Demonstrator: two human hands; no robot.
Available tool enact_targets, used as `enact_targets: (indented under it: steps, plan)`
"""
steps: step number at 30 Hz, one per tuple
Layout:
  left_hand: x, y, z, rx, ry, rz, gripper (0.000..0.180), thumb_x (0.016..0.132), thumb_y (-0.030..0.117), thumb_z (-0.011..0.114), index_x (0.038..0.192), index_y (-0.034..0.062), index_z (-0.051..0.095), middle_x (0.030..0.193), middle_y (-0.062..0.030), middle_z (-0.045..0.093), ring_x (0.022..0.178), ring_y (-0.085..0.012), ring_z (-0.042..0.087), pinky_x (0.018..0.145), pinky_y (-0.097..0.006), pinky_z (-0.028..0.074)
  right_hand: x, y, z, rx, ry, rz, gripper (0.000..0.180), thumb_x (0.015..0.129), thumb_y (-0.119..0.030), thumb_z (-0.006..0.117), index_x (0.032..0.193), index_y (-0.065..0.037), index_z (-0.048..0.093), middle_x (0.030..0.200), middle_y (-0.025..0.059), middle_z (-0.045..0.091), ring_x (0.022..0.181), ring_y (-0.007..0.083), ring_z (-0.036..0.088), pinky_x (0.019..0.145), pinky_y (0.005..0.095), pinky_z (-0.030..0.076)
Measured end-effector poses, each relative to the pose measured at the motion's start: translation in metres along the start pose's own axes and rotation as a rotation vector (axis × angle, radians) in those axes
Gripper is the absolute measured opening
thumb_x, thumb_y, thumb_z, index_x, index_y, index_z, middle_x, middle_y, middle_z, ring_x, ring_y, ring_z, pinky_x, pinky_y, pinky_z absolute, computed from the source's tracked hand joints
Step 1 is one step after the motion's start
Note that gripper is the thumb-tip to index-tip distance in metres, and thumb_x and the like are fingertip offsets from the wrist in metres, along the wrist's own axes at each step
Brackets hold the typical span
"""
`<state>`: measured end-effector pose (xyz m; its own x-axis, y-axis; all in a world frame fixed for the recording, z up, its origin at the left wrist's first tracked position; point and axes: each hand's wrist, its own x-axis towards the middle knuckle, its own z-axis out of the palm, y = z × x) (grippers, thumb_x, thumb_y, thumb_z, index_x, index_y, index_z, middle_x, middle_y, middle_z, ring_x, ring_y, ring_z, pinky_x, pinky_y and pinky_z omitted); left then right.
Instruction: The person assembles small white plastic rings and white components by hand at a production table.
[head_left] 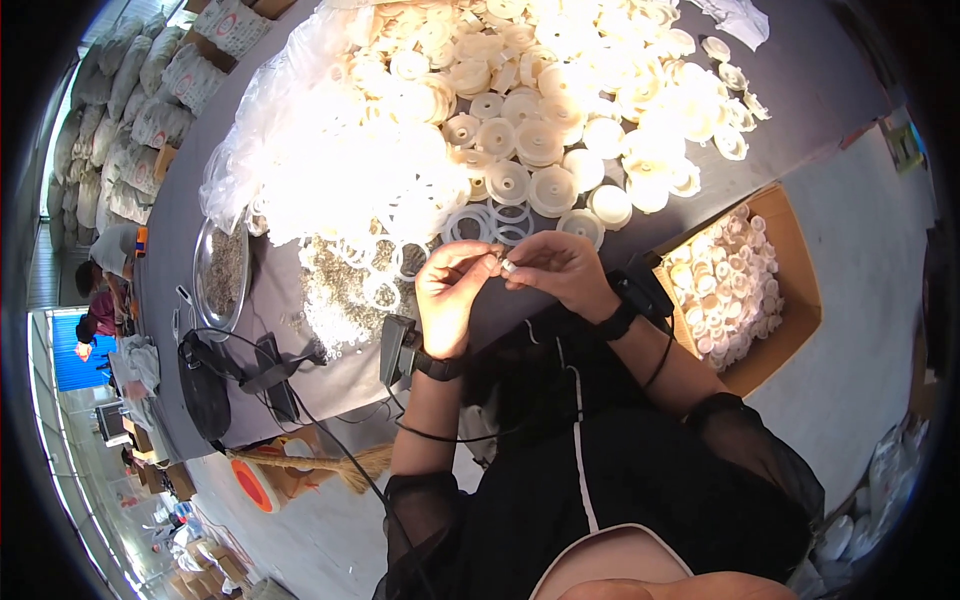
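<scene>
Pinching a small ring [507, 265], my left hand [450, 290] met my right hand [560, 268], fingers narrowed on it too. Both hung just below the disc pile [540, 130].

We see a dark grey table [800, 80] strewn with cream-white plastic discs [540, 140] and clear, whitish rings [500, 220], with more white discs in a brown cardboard box [795, 260]. Our sleeves [740, 440] are sheer black, both wrist straps [440, 365] black, and the garment [600, 470] black with a thin white stripe. A silvery metal bowl [222, 268] holds greyish bits, and the small piece [507, 265] at our fingertips looks silvery white.
</scene>
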<state>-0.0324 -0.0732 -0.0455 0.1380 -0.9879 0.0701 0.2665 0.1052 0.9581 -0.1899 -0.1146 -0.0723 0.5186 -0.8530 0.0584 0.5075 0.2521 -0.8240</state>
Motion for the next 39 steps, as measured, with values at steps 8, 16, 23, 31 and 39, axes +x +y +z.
enact_targets:
  steps: [8,16,23,31,39]
  plan:
    - [-0.004,0.004,0.009,0.208,0.058,0.153,0.014,0.078,-0.007,0.061,0.091,-0.0006,0.061,0.089,-0.0096,0.065,0.076,-0.0105,0.061,0.070,-0.022,0.048,-0.002,-0.015,0.000,-0.040,-0.053,0.090,0.013,0.077,0.006,0.062,0.088,0.003,0.056,0.077,0.0113,0.064,0.070,0.0170,0.064,0.064,0.0253,0.053]
    - [-0.006,0.003,0.002,0.103,-0.043,0.014,0.014,0.079,-0.008,0.060,0.090,0.0003,0.061,0.088,-0.0086,0.065,0.074,-0.0094,0.060,0.069,-0.022,0.048,-0.004,-0.019,-0.001,-0.070,-0.140,0.096,0.011,0.077,0.003,0.064,0.086,0.002,0.058,0.078,0.0094,0.064,0.069,0.0127,0.063,0.061,0.0220,0.051]
    - [-0.012,0.012,0.007,0.215,-0.019,0.073,0.014,0.079,-0.007,0.059,0.090,0.0002,0.061,0.088,-0.0084,0.065,0.074,-0.0094,0.060,0.069,-0.021,0.048,-0.006,-0.016,-0.006,-0.140,-0.166,0.084,0.011,0.073,0.005,0.067,0.078,0.001,0.058,0.073,0.0083,0.063,0.063,0.0129,0.062,0.059,0.0213,0.050]
    - [-0.018,0.003,0.014,0.113,0.073,0.061,0.013,0.080,-0.007,0.059,0.092,-0.0007,0.060,0.086,-0.0079,0.065,0.071,-0.0080,0.059,0.068,-0.020,0.047,-0.006,-0.007,-0.006,-0.364,-0.113,-0.145,0.010,0.075,0.004,0.066,0.082,0.001,0.059,0.079,0.0052,0.059,0.072,0.0109,0.060,0.064,0.0205,0.048]
    - [0.019,0.006,0.017,0.690,0.029,0.283,0.023,0.074,-0.005,0.060,0.096,0.0025,0.061,0.084,-0.0071,0.063,0.071,-0.0106,0.058,0.062,-0.022,0.046,-0.005,0.000,-0.004,-0.107,0.061,-0.035,0.013,0.083,0.000,0.058,0.096,0.003,0.058,0.089,0.0074,0.061,0.078,0.0149,0.062,0.069,0.0245,0.051]
